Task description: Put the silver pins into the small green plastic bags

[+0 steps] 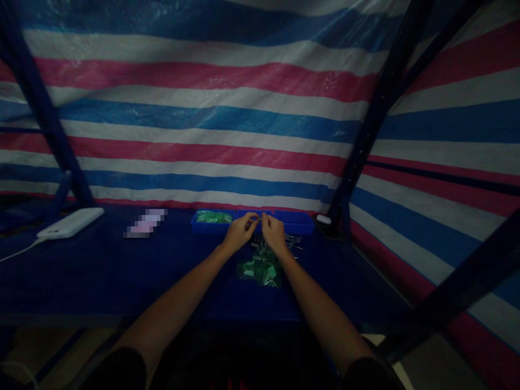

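My left hand point(239, 232) and my right hand point(273, 233) meet over the blue table, fingertips pinched together on a small part too tiny to make out. Both hover just in front of a long blue tray point(300, 223) whose left compartment holds green pieces point(213, 217). Below my hands lies a heap of small green components point(260, 271) on the dark blue table top point(101, 271). Thin metal pins point(293, 241) are scattered to the right of my right hand.
A white power bank point(71, 222) with a cable lies at the far left, and a blurred pinkish card point(145, 223) sits beside it. A small white object point(324, 219) rests by a dark frame post point(357, 157). Striped tarpaulin walls close off the back and right.
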A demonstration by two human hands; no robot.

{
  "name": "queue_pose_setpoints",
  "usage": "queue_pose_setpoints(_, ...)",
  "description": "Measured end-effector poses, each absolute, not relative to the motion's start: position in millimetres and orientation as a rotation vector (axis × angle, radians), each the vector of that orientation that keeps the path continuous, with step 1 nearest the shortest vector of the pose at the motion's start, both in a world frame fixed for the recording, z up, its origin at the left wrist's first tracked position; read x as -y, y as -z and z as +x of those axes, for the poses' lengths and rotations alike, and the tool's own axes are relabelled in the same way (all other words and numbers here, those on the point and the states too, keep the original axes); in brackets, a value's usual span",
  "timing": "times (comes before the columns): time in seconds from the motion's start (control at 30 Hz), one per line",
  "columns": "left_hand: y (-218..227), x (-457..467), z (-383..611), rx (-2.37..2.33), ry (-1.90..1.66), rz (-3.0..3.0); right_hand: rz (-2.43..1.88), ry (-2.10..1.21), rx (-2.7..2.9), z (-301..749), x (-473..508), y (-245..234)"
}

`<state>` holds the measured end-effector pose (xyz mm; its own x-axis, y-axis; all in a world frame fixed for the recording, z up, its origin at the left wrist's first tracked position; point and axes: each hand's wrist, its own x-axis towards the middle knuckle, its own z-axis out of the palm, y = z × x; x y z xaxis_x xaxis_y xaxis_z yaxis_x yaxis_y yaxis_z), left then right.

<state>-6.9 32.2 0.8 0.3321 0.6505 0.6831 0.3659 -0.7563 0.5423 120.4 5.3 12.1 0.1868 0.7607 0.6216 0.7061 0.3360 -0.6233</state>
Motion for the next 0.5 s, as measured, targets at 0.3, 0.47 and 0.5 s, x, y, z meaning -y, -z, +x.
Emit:
queue_pose_setpoints(0.3, 1.9, -38.6, -3.9, -0.899, -1.461, 1.967, -1.202, -0.187, 1.587, 117.3, -3.2, -9.9)
queue_pose_setpoints(0.47, -0.3, -40.5, -6.4, -1.005, -1.488, 1.922, -1.113, -0.113, 1.717, 116.1, -2.6, -10.1)
queue_pose_setpoints(0.5, -0.7, -40.8, -6.8, -1.015, -1.488, 1.916, -1.125, -0.097, 1.72, 116.0, -3.4, -9.4)
